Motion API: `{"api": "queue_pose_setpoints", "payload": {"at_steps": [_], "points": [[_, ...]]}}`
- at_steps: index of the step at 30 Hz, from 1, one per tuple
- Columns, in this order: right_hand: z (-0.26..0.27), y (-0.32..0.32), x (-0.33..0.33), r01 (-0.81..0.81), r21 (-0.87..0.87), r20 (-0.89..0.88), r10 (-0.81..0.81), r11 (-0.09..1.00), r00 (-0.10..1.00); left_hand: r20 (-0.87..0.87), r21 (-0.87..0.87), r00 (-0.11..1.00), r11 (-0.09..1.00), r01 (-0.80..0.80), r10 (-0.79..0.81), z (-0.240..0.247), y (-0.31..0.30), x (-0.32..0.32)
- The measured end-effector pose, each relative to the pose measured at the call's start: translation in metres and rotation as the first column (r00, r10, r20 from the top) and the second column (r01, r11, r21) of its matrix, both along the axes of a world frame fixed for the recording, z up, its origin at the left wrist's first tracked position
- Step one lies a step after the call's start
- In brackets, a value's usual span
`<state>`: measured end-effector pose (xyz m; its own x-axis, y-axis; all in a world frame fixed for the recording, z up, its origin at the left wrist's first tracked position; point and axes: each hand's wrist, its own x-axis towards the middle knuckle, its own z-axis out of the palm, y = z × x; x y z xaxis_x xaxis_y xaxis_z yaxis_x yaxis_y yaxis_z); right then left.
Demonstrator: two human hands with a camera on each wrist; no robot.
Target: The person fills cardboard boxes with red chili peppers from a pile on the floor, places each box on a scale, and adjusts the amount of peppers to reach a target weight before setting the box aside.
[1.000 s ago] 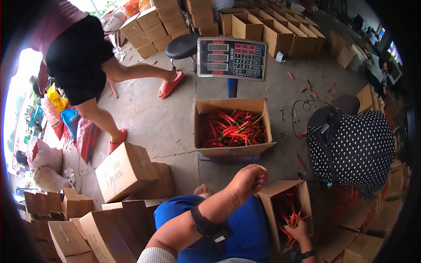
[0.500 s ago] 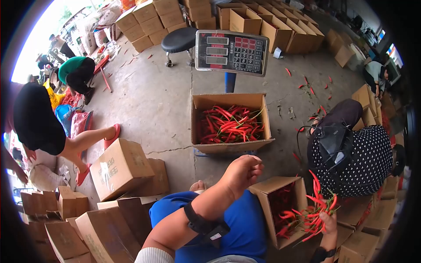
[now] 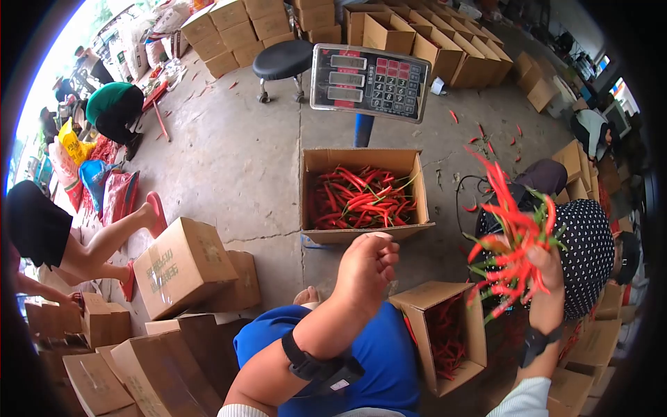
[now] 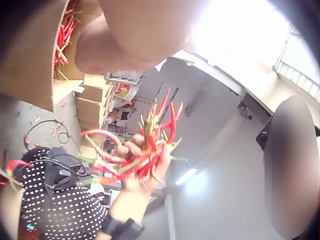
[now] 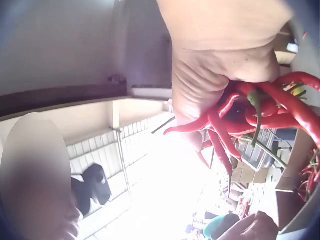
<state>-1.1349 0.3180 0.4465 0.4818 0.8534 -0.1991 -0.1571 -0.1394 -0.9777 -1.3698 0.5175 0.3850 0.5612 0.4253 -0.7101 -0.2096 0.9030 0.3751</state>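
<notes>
My right hand (image 3: 547, 270) grips a bunch of red chili peppers (image 3: 506, 240) with green stems, raised above the floor on the right. In the right wrist view the chili peppers (image 5: 225, 120) fan out from under the palm. My left hand (image 3: 367, 271) hovers over my lap with loosely curled fingers and holds nothing. Just beyond it, a cardboard box (image 3: 368, 237) full of red chili peppers (image 3: 365, 198) sits on a scale with a keypad display (image 3: 372, 82). A tilted cardboard box (image 3: 425, 295) with more chili peppers (image 3: 446, 330) stands beside my right knee.
A crouching person in a dotted top (image 3: 587, 254) is close behind the raised bunch. Closed cartons (image 3: 184, 267) crowd the left side. A black stool (image 3: 283, 59) and rows of open boxes (image 3: 389, 35) stand at the back. Scattered peppers (image 3: 454, 117) lie on the concrete floor.
My right hand has lifted a bunch of chili peppers out of the tilted box, up and to the right. My left hand has shifted slightly left. The person at left has moved further left.
</notes>
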Motion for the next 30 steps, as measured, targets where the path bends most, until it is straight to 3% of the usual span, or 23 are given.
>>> {"api": "queue_pose_setpoints", "payload": {"at_steps": [2,4,6,8,10,14,16,17,18,20,22,23,24,26,27,30], "points": [[0.021,0.09,-0.025,-0.176,0.159,0.113,0.159,0.971,0.981,0.041,0.024,0.987,0.987,-0.157,0.156,-0.001,0.009,-0.004],[-0.001,0.162,-0.037,-0.342,0.268,0.307,0.256,0.901,0.917,0.114,0.042,0.953,0.957,-0.288,0.282,0.005,0.027,-0.015],[-0.028,0.219,-0.046,-0.45,0.202,0.447,0.327,0.87,0.832,0.167,0.127,0.886,0.882,-0.454,0.432,0.021,0.043,-0.027],[-0.038,0.258,-0.054,-0.5,0.03,0.684,0.347,0.865,0.641,0.153,0.209,0.815,0.788,-0.579,0.559,0.031,0.056,-0.035],[-0.055,0.286,-0.059,-0.557,0.128,0.484,0.439,0.821,0.757,0.174,0.27,0.795,0.748,-0.606,0.581,0.035,0.059,-0.042],[-0.116,0.292,-0.046,-0.65,-0.058,0.339,0.627,0.758,0.702,0.113,0.15,0.85,0.837,-0.527,0.514,0.029,0.063,-0.046],[-0.134,0.27,-0.035,-0.596,-0.453,0.651,0.703,0.663,0.287,0.114,0.098,0.869,0.865,-0.492,0.481,0.028,0.065,-0.043],[-0.142,0.259,-0.026,-0.541,-0.573,0.63,0.753,0.616,0.19,0.126,0.102,0.874,0.87,-0.483,0.47,0.028,0.065,-0.042],[-0.14,0.252,-0.021,-0.495,-0.558,0.672,0.713,0.666,0.202,0.138,0.113,0.876,0.871,-0.478,0.463,0.028,0.066,-0.041],[-0.16,0.256,0.007,-0.443,-0.256,0.739,0.469,0.859,0.483,0.157,0.138,0.88,0.873,-0.468,0.448,0.027,0.065,-0.038],[-0.158,0.255,0.022,-0.116,-0.372,0.727,0.367,0.921,0.58,0.148,0.126,0.895,0.889,-0.44,0.422,0.025,0.064,-0.035],[-0.162,0.25,0.025,-0.036,-0.33,0.893,0.325,0.943,0.31,0.146,0.124,0.902,0.897,-0.423,0.406,0.025,0.064,-0.034],[-0.162,0.25,0.023,-0.008,-0.516,0.849,0.513,0.857,0.125,0.15,0.112,0.905,0.903,-0.415,0.398,0.025,0.064,-0.032],[-0.166,0.254,0.017,0.162,-0.787,0.562,0.799,0.596,-0.213,0.159,0.089,0.911,0.913,-0.397,0.381,0.024,0.064,-0.029],[-0.169,0.256,0.011,0.2,-0.806,0.502,0.823,0.557,-0.267,0.155,0.078,0.913,0.917,-0.391,0.377,0.021,0.065,-0.028],[-0.164,0.263,0.006,0.171,-0.831,0.478,0.836,0.53,-0.27,0.173,0.096,0.92,0.924,-0.37,0.351,0.021,0.064,-0.027]]}}
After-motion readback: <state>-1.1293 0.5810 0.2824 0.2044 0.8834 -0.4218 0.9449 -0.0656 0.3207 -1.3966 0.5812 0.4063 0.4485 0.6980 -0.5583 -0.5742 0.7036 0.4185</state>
